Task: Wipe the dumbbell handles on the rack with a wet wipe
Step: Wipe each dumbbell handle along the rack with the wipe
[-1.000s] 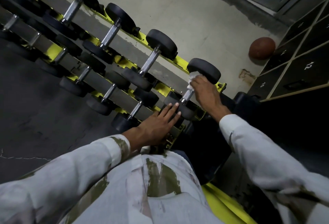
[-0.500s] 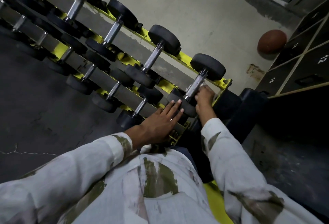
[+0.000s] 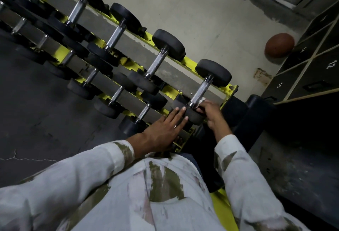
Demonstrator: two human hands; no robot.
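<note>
Right hand: sat right of centre in the frame, fingers curled round a white wet wipe and pressing it to the lower end of a dumbbell handle. Only a small scrap of the wipe showed above the knuckles.
Left hand: lay flat just left of the right hand, fingers straight. Its fingertips rested on the near head of the same dumbbell, and it held nothing.
Handle in work: a knurled steel bar on the rightmost dumbbell of the top row. It ran up and to the right to its far head.
Rack: a yellow frame crossing from the upper left to centre right, with two rows of dumbbells showing.
Next handle: lay up and left of the one in work, with more receding toward the upper left. Whether any had been wiped could not be told.
Step in hand: judged to be the wipe of the end dumbbell's handle, with the cloth at the near end of the bar.
Next move: would likely call for drawing the wipe back up the bar under a wrapped grip. The wipe would then go to the next handle up-left, the flat hand shifting to steady that dumbbell.
Surroundings: a brown ball lay at the upper right, beside numbered lockers along the right edge.
</note>
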